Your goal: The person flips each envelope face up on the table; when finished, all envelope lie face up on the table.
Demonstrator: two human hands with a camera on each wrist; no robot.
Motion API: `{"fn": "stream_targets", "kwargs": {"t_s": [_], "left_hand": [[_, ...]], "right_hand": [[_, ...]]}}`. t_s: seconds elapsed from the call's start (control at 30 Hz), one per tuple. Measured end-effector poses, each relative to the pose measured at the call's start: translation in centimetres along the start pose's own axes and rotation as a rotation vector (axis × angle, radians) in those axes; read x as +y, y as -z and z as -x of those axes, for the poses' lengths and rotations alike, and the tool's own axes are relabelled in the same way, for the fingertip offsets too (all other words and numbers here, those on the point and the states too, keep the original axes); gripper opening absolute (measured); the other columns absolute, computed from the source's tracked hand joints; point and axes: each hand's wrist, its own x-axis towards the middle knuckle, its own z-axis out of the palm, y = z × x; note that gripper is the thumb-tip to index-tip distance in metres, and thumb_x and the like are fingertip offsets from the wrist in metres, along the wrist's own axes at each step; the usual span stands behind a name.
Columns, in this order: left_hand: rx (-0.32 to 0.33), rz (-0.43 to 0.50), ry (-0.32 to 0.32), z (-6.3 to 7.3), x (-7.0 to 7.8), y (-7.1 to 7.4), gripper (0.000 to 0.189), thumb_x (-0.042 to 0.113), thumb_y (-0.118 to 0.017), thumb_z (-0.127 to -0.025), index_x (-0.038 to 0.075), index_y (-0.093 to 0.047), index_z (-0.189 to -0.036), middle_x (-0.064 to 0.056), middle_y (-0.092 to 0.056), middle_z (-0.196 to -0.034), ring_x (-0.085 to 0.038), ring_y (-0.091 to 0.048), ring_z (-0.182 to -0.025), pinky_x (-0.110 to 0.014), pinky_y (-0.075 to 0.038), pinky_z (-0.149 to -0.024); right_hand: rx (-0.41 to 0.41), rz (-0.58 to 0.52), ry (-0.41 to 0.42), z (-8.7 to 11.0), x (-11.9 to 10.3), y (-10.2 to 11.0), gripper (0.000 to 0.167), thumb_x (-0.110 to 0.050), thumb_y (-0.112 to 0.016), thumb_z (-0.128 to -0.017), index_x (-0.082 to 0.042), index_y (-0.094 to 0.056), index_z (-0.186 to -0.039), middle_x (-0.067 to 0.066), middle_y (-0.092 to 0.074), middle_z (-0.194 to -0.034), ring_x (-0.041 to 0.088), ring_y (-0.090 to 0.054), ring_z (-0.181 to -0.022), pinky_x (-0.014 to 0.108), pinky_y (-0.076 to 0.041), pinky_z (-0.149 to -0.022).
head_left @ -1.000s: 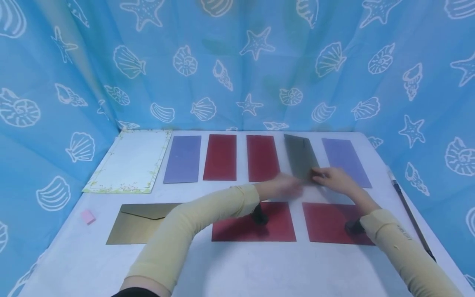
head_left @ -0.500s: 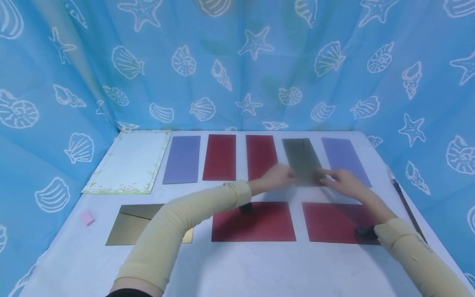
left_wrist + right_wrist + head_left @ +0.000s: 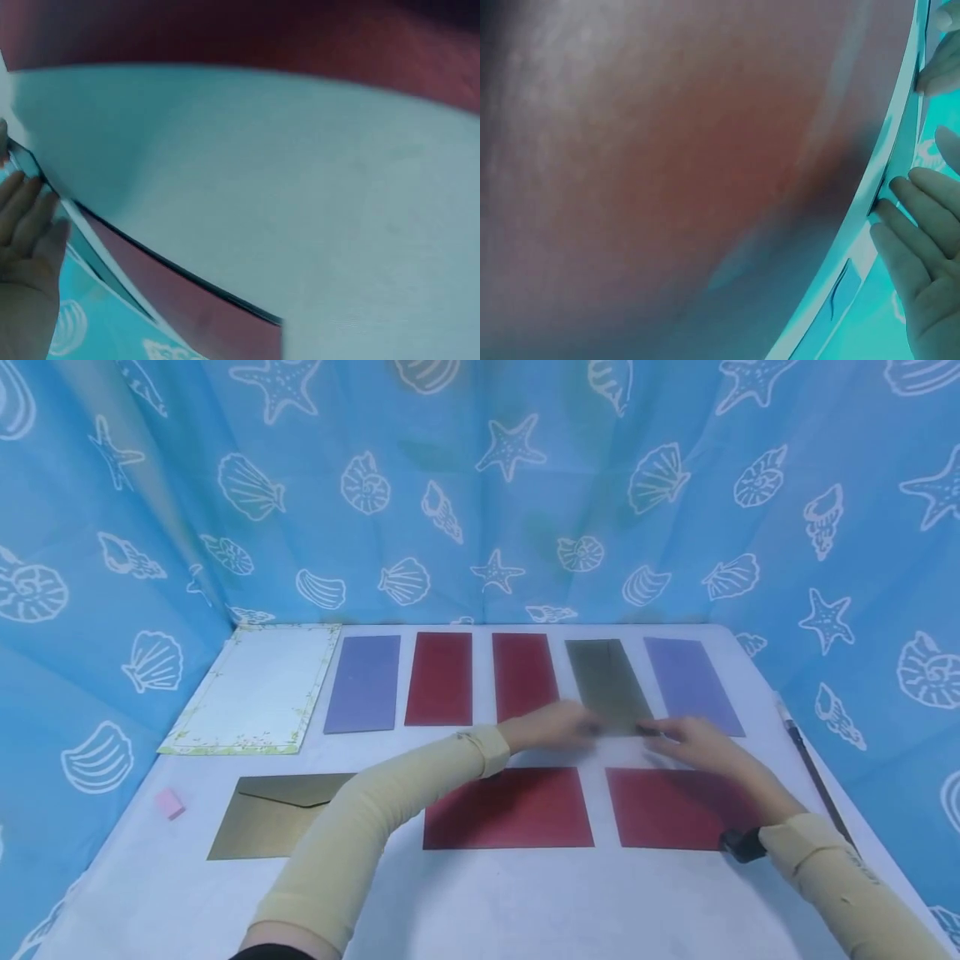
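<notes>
A dark olive-gold envelope (image 3: 609, 681) lies flat in the back row, its flap line towards the back. My left hand (image 3: 557, 725) is at its near left corner, blurred in the head view. In the left wrist view the fingers of the left hand (image 3: 28, 240) look nearly straight. My right hand (image 3: 693, 742) touches the envelope's near right corner with its fingertips. The right wrist view shows the right hand (image 3: 926, 247) with extended fingers along the envelope's edge. A red envelope (image 3: 525, 677) is to the left and a purple envelope (image 3: 693, 685) to the right.
The back row also holds another red envelope (image 3: 438, 679), a purple envelope (image 3: 362, 683) and floral-bordered paper (image 3: 251, 689). In front lie a gold envelope (image 3: 266, 818) and red envelopes (image 3: 510, 810), (image 3: 667, 814). A pink block (image 3: 169, 803) and a brush (image 3: 817, 777) are near the sides.
The olive-gold envelope, tilted in the hands one second ago, now lies flat and straighter in the row. Both hands have shifted slightly to its near corners.
</notes>
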Motion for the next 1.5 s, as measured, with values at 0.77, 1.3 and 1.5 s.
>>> {"fn": "stream_targets", "kwargs": {"t_s": [0.77, 1.3, 1.5], "left_hand": [[0.075, -0.030, 0.042, 0.7, -1.4, 0.3, 0.039, 0.025, -0.070, -0.090, 0.013, -0.062, -0.126, 0.002, -0.065, -0.112, -0.002, -0.059, -0.095, -0.013, -0.045, -0.078], [0.150, 0.084, 0.074, 4.2, -3.4, 1.5, 0.054, 0.030, -0.073, -0.087, 0.015, -0.056, -0.136, 0.002, -0.065, -0.121, -0.010, -0.060, -0.110, -0.014, -0.047, -0.084], [0.147, 0.067, 0.092, 5.6, -3.9, 1.5, 0.054, 0.031, -0.073, -0.087, 0.015, -0.056, -0.136, 0.005, -0.062, -0.126, -0.007, -0.056, -0.116, -0.019, -0.046, -0.091]], "right_hand": [[0.047, -0.030, 0.024, -1.5, 1.2, -0.2, 0.052, -0.028, -0.066, -0.093, -0.003, -0.053, -0.137, 0.020, -0.063, -0.122, 0.028, -0.062, -0.084, 0.035, -0.051, -0.066], [0.081, -0.103, 0.038, -2.4, -1.4, -0.5, 0.055, -0.033, -0.064, -0.093, -0.006, -0.050, -0.140, 0.017, -0.054, -0.136, 0.036, -0.049, -0.126, 0.055, -0.045, -0.095], [0.062, -0.102, 0.088, -3.5, -2.8, -0.7, 0.055, -0.033, -0.063, -0.094, -0.007, -0.050, -0.141, 0.014, -0.053, -0.138, 0.033, -0.049, -0.127, 0.051, -0.046, -0.095]]}}
